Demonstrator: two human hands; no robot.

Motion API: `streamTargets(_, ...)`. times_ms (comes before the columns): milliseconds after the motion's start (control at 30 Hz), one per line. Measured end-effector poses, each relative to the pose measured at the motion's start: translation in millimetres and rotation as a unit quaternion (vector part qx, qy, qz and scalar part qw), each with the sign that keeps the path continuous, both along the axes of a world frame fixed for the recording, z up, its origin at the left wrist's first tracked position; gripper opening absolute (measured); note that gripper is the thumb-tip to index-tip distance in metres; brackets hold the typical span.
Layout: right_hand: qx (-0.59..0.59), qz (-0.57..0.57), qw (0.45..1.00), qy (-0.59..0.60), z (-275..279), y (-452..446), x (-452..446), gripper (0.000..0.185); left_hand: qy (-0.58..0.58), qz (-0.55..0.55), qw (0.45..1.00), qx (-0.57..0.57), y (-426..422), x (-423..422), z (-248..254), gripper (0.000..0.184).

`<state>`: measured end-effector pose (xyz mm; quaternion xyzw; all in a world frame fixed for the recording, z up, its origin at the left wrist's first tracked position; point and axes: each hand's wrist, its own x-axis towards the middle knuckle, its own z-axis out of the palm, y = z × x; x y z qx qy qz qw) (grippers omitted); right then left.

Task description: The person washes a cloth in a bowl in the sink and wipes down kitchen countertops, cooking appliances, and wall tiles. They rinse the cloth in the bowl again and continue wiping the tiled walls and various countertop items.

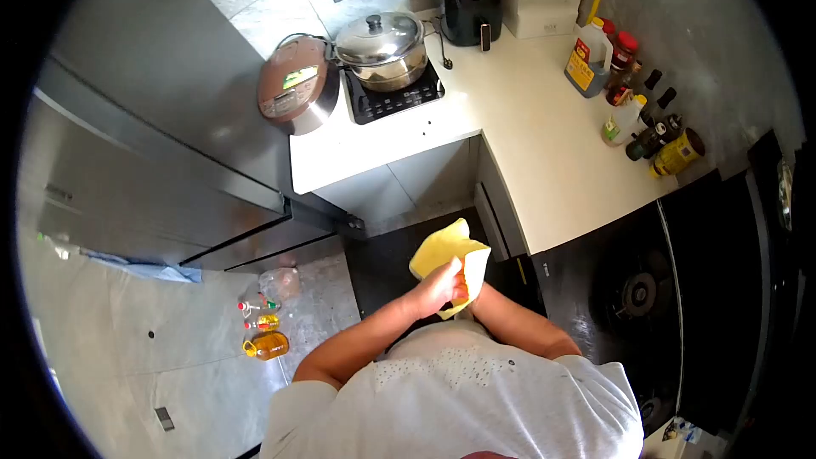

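Observation:
A yellow cloth (446, 248) is held up in front of my body, partly folded, with a pale edge on its right side. My left hand (436, 288) grips its lower part, fingers closed and thumb toward the fold. Behind the cloth's lower right edge is my right hand (477, 295), up against it. Most of that hand is covered by the cloth, so its fingers do not show.
An L-shaped white counter (552, 161) carries a rice cooker (297, 83), a lidded steel pot (382, 51) on an induction plate, a black air fryer (469, 4) and several bottles. A black gas stove (612, 289) is at right. Oil bottles (268, 345) stand on the floor at left.

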<state>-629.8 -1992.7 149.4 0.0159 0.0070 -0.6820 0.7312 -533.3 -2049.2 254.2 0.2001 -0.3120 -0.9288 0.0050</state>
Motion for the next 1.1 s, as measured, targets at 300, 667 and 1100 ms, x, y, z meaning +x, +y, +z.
streamTargets(300, 0.024, -0.181, 0.983, -0.007, 99, -99, -112, 0.049, 0.023, 0.048, 0.997, 0.061, -105, -128, -3, 0.034)
streamTargets(667, 0.330, -0.396, 0.641, 0.568, 139, -151, -274, 0.032, 0.039, -0.156, 0.906, -0.392, -268, -108, 27, 0.022)
streamTargets(1100, 0.220, -0.046, 0.093, 0.970, -2, -289, -363, 0.061, -0.394, 0.188, 0.829, -0.350, -323, 37, -83, 0.021)
